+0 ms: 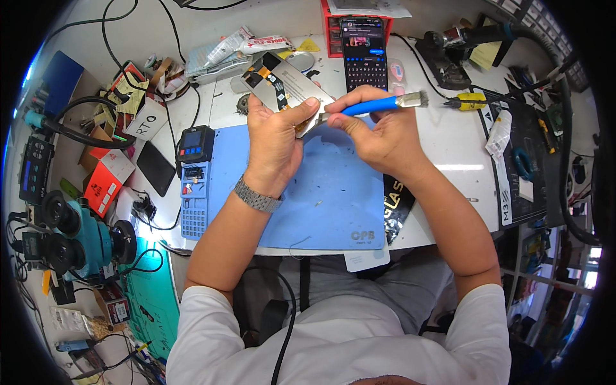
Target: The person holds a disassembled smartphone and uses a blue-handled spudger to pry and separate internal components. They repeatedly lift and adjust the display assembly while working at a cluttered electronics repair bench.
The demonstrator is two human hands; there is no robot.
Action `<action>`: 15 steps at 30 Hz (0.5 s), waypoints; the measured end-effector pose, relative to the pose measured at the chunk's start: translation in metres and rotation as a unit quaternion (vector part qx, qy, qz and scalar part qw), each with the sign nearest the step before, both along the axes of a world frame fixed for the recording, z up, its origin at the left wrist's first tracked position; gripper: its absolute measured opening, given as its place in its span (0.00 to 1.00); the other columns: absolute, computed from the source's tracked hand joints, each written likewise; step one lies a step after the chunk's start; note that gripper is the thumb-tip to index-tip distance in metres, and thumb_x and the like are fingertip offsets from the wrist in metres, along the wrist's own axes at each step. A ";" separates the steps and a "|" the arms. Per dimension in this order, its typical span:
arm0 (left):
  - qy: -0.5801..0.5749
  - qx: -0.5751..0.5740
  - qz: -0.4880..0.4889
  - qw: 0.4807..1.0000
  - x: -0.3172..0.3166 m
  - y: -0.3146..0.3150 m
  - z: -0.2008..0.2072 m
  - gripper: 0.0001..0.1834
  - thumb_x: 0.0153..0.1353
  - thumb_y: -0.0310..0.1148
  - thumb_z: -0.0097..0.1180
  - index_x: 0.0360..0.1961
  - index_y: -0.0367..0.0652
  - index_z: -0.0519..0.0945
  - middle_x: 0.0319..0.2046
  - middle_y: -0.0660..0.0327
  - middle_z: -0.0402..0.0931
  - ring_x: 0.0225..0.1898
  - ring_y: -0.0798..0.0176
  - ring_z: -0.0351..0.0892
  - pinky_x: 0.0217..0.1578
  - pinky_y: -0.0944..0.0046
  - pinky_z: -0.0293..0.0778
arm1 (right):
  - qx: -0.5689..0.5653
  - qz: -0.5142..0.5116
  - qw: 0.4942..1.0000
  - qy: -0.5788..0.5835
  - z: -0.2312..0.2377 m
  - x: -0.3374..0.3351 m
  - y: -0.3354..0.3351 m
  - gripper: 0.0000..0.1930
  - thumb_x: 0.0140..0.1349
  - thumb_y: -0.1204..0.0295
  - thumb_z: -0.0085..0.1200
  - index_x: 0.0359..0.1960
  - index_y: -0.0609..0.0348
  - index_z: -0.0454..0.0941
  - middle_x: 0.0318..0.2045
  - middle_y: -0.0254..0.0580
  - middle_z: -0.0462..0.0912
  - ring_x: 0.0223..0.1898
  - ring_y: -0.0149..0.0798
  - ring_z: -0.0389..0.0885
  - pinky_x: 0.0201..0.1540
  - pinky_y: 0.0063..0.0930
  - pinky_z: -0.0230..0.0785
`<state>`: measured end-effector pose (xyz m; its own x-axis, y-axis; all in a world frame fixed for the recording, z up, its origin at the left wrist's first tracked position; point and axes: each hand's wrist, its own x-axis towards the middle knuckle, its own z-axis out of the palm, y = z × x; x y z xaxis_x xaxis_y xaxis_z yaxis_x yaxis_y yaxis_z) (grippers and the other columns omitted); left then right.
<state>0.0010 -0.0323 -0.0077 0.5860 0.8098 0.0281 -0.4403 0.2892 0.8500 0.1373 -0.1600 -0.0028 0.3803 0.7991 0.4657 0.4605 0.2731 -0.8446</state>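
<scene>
My left hand (273,141) is closed around a phone display panel (296,85), its silvery back turned up and a dark flex cable running along one side. The thumb lies across the panel's near end. In my right hand (385,141) I grip a brush with a blue handle (371,106). Its bristled end points off to the right, and its other end meets the panel's near edge by my left thumb. What that end looks like is hard to make out. Both hands are above the blue work mat (321,192).
Behind the hands a phone with a lit screen (364,61) leans on a red drawer box (333,45). A small blue-and-black device (196,144) stands left of the mat. Further left are a teal microscope (83,237) and boxes; a soldering iron with yellow grip (468,101) lies right.
</scene>
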 end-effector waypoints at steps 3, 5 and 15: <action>-0.018 0.019 0.003 1.000 0.002 -0.002 0.000 0.35 0.61 0.08 0.63 0.65 0.39 0.63 0.55 0.47 0.81 0.52 0.51 0.89 0.52 0.54 0.91 | 0.070 -0.069 0.994 0.042 0.001 0.013 0.004 0.05 0.59 0.79 0.71 0.36 0.62 0.89 0.32 0.42 0.91 0.36 0.33 0.88 0.41 0.28 0.79; -0.019 0.037 0.007 0.999 0.003 -0.001 0.001 0.36 0.61 0.08 0.64 0.66 0.40 0.62 0.56 0.48 0.80 0.53 0.52 0.88 0.53 0.54 0.90 | 0.075 -0.053 0.995 0.039 0.001 0.013 0.003 0.03 0.61 0.78 0.71 0.36 0.61 0.89 0.32 0.42 0.91 0.36 0.33 0.88 0.42 0.28 0.79; -0.028 0.092 0.021 0.995 0.003 -0.001 -0.009 0.43 0.59 0.10 0.68 0.69 0.44 0.58 0.60 0.51 0.75 0.59 0.55 0.83 0.58 0.54 0.86 | 0.036 -0.016 0.999 0.032 -0.005 0.002 0.001 0.02 0.65 0.79 0.69 0.37 0.62 0.89 0.35 0.41 0.91 0.38 0.32 0.88 0.44 0.26 0.79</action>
